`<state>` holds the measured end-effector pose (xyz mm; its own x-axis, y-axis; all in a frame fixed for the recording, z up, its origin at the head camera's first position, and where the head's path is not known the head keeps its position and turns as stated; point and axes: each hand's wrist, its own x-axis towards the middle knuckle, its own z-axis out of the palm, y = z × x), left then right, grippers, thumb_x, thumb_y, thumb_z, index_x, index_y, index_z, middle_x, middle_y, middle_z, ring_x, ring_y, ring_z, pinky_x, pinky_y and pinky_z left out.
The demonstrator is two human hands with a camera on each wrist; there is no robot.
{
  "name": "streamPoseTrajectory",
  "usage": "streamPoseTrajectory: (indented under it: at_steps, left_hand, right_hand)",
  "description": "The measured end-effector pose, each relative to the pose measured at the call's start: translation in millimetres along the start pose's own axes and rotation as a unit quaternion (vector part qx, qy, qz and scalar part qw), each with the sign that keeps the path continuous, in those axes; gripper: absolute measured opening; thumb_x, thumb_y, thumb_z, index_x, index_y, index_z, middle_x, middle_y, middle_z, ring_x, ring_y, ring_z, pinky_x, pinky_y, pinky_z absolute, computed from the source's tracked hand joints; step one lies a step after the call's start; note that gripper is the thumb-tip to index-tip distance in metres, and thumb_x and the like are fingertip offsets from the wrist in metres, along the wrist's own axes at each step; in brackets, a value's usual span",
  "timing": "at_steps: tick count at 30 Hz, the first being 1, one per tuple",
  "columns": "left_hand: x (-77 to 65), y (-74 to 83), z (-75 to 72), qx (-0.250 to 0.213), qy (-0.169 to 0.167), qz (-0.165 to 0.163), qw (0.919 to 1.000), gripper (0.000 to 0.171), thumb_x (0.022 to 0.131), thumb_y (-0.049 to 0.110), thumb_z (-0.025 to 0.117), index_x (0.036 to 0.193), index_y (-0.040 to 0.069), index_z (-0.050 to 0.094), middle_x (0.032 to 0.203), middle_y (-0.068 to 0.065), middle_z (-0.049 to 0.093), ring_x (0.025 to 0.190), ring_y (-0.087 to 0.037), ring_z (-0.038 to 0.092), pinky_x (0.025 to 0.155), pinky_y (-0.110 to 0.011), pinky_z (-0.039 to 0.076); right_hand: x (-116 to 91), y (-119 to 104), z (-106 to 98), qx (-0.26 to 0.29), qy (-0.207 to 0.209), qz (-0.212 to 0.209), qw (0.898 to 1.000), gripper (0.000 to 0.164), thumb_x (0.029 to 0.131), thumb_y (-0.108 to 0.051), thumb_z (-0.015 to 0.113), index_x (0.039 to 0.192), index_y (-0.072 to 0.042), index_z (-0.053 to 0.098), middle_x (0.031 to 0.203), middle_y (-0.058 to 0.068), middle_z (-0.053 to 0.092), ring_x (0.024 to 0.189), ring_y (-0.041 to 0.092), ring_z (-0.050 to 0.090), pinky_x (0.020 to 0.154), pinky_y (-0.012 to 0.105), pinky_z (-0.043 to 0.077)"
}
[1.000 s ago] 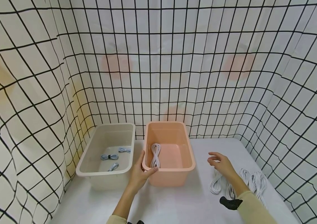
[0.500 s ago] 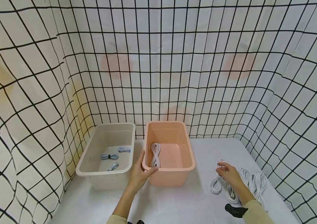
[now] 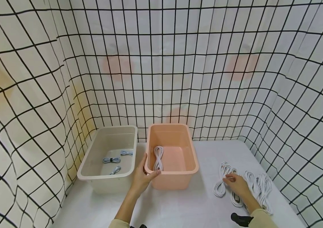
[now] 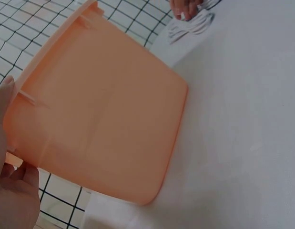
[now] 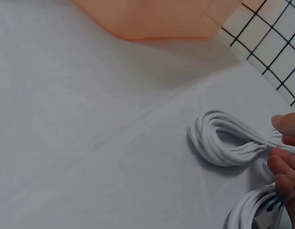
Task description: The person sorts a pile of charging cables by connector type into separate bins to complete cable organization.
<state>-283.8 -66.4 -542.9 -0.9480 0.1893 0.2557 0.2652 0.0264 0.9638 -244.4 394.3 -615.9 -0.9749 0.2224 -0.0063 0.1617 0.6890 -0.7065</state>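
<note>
My left hand (image 3: 142,180) grips the near left corner of the peach plastic bin (image 3: 170,181), thumb over the rim. The left wrist view shows the bin's outer wall (image 4: 99,109), with my fingers (image 4: 24,179) curled under its lip. A coiled white cable (image 3: 158,158) lies inside the bin. On the right of the table, my right hand (image 3: 239,185) pinches the middle of another coiled white cable (image 3: 219,189). In the right wrist view, this cable's loop (image 5: 218,138) sticks out from between thumb and fingers. Part of a second white coil (image 5: 247,210) shows below the fingers.
A beige bin (image 3: 108,184) with several short light-blue cables, one a black-banded bundle (image 3: 111,160), stands left of the peach bin. More white cable coils (image 3: 259,186) lie by my right forearm. Black grid netting (image 3: 161,79) rises around the back and sides of the white table (image 3: 184,209).
My right hand has come down and slightly toward me onto the white cable, and its fingers have closed on the cable's middle. The left hand and both bins have stayed put.
</note>
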Motion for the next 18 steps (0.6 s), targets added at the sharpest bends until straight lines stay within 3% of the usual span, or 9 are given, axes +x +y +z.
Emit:
streamPoseTrajectory:
  at_steps: [4, 12, 18]
  left_hand:
    - [0.1, 0.3, -1.4, 0.002, 0.004, 0.000, 1.0000, 0.106, 0.086, 0.015, 0.087, 0.165, 0.005, 0.018, 0.167, -0.020, 0.023, 0.142, -0.038, 0.042, 0.113, -0.053, 0.036]
    - [-0.4, -1.0, -1.3, 0.006, 0.011, 0.003, 0.9999, 0.102, 0.086, 0.009, 0.086, 0.165, 0.006, 0.020, 0.166, -0.021, 0.024, 0.141, -0.037, 0.043, 0.111, -0.043, 0.040]
    - [0.4, -1.2, 0.5, 0.009, 0.006, -0.001, 0.9999, 0.105, 0.086, 0.014, 0.087, 0.165, 0.005, 0.020, 0.167, -0.020, 0.023, 0.141, -0.037, 0.043, 0.111, -0.044, 0.039]
  right_hand:
    - [-1, -5, 7, -0.022, 0.003, 0.008, 1.000, 0.060, 0.096, -0.048, 0.072, 0.118, 0.008, 0.066, 0.108, 0.019, 0.072, 0.103, 0.040, 0.066, 0.088, 0.055, 0.053]
    - [2, -19, 25, -0.118, 0.001, 0.032, 0.992, 0.086, 0.085, -0.067, 0.073, 0.111, 0.014, 0.063, 0.095, 0.021, 0.069, 0.081, 0.035, 0.066, 0.069, 0.051, 0.055]
    - [-1, -24, 27, -0.106, 0.004, 0.072, 0.992, 0.060, 0.089, -0.053, 0.074, 0.099, 0.005, 0.061, 0.083, 0.013, 0.062, 0.072, 0.029, 0.056, 0.060, 0.044, 0.047]
